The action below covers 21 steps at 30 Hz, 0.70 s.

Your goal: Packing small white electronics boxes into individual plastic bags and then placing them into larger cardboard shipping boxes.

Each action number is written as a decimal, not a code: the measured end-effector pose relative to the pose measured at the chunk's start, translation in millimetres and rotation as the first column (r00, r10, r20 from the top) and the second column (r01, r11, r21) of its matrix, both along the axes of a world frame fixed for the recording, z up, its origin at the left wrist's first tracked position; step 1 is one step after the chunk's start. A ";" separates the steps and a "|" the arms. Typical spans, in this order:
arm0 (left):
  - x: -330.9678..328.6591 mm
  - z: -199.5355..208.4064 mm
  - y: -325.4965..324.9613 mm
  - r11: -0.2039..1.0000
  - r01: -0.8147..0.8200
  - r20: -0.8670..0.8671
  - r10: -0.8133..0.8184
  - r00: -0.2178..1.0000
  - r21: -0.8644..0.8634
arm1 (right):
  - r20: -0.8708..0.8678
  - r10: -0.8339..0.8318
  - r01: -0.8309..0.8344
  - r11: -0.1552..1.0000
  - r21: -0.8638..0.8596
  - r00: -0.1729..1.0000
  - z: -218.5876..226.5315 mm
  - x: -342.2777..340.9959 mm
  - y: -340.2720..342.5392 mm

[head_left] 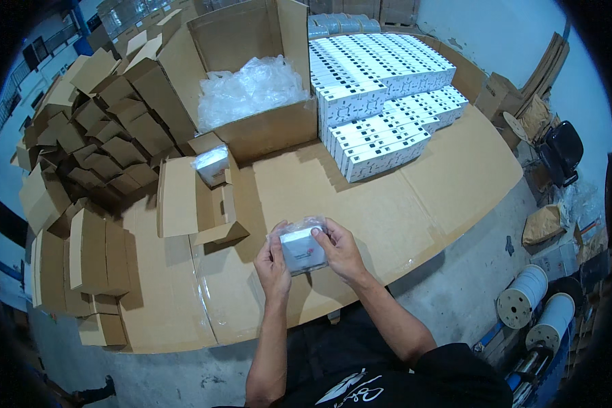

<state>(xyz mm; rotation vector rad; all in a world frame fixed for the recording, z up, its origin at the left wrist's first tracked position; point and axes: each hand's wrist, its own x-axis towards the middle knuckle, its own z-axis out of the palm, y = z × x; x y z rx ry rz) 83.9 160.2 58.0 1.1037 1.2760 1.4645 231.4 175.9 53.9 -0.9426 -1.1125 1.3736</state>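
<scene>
Between my two hands I hold a flat white box in a clear plastic bag (302, 251), above the near edge of the cardboard-covered table. My left hand (273, 267) grips its left side, fingers closed on the wrapping. On the other side, my right hand (341, 251) clasps it with the thumb lying on the front face. Just beyond my left hand lies an open brown carton (178, 197), its flaps spread. One similar white bagged box (212, 164) sits at that carton's far end; the carton's near end shows bare cardboard.
A large open box (279, 132) full of clear plastic bags stands at the back. Stacked white printed boxes (387, 153) fill the back right. Many open brown cartons (109, 146) are piled at left, closed ones (92, 251) nearer. Cable spools (523, 296) stand on the floor at right.
</scene>
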 end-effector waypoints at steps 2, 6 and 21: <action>2.0 0.9 -0.3 1.000 -0.009 0.148 0.004 0.989 0.028 | 0.029 0.002 -0.001 1.000 -0.023 1.000 8.6 -1.6 -3.6; -1.5 -14.4 4.8 0.998 -0.032 0.266 0.015 0.964 0.059 | -0.081 -0.001 -0.001 1.000 -0.022 0.997 11.3 -1.2 -4.0; -5.6 -34.5 11.0 0.986 0.086 0.387 -0.136 0.912 0.144 | -0.067 0.056 -0.054 0.998 0.026 0.996 4.4 11.4 -2.7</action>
